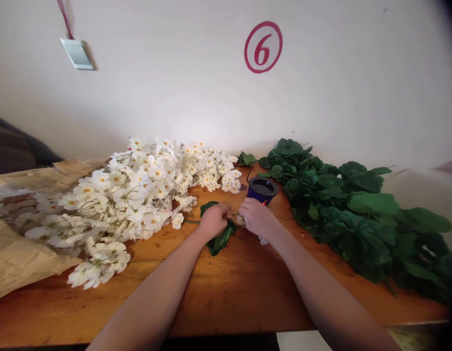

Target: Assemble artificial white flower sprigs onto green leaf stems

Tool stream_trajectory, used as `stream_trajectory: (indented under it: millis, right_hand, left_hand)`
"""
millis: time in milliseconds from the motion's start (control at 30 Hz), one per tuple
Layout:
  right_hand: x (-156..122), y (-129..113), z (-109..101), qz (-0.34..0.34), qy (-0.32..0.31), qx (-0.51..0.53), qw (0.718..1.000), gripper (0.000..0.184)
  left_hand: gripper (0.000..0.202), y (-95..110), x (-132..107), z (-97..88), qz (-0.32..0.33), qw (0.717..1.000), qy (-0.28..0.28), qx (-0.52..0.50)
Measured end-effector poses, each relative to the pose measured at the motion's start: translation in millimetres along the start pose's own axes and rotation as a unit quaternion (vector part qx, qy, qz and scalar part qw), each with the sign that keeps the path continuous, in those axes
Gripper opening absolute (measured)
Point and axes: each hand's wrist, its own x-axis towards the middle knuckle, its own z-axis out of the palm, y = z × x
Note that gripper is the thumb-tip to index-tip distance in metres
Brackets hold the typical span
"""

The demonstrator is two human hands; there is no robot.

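Observation:
My left hand (214, 220) is closed round the stem of a green leaf sprig (219, 244), whose leaves show above and below the fingers. The sprig's stem runs out to the left across the tabletop. Close beside it, my right hand (258, 217) is pinched on a white artificial flower sprig (263, 241); petals peek out under the palm and at the fingertips. A thin stem spans the small gap between both hands. Just behind my right hand stands a small blue pot (262, 187) with a wide black rim and a lit red light.
A large heap of white artificial flowers (149, 185) covers the table's left side, partly in brown paper (25, 258). Green artificial leaves (343, 209) are piled along the right. The wooden table (226, 297) meets a white wall (182, 87) marked with a circled red 6.

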Motion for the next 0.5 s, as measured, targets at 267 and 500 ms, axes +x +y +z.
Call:
stream_trajectory:
  millis: [267,500]
  right_hand:
    - [2.9,-1.9,0.7,0.014,-0.002,0.025,1.0,0.019]
    - [4.5,1.0,5.1,0.018,0.002,0.053,0.998,0.022]
  left_hand:
    - [0.019,-3.4,2.4,1.9,-0.009,1.0,-0.006,-0.003]
    - [0.02,-3.9,2.0,2.3,-0.013,1.0,-0.005,-0.011]
